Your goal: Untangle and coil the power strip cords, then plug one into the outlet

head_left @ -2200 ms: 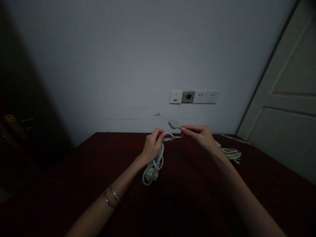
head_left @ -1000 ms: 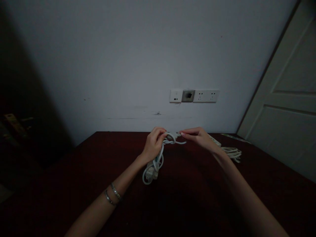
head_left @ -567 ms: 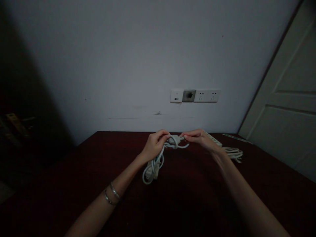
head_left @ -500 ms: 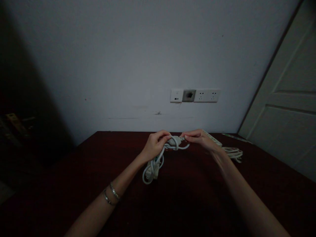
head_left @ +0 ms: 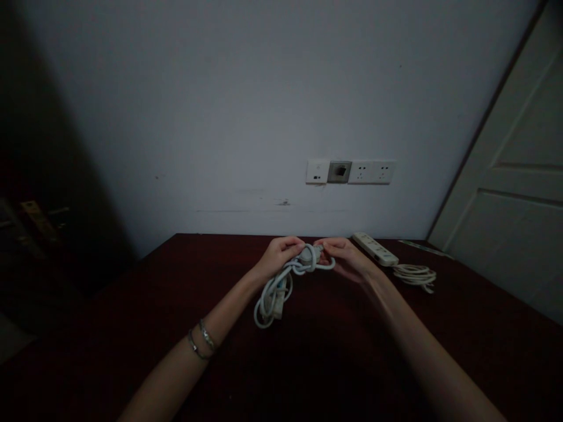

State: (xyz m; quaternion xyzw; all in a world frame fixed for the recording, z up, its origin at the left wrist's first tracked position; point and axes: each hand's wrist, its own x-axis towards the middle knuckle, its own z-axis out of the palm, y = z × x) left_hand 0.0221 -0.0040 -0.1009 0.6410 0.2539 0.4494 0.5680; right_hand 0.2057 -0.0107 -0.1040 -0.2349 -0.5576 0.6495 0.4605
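Beyond cord-wrapped power strip (head_left: 278, 306): left hand (head_left: 278, 256) pinching cord loop (head_left: 314, 257), right hand (head_left: 345, 256) gripping plug (head_left: 305, 255); plug may jam if loop tightens

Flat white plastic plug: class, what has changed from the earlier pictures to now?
The right hand has lowered the plug, first held above a loop of round white cord; the loop now crosses in front of it. The long white power strip, mostly hidden behind the right arm at first, now shows. The left hand still pinches the cord; the coiled white cable still lies on the dark red table.
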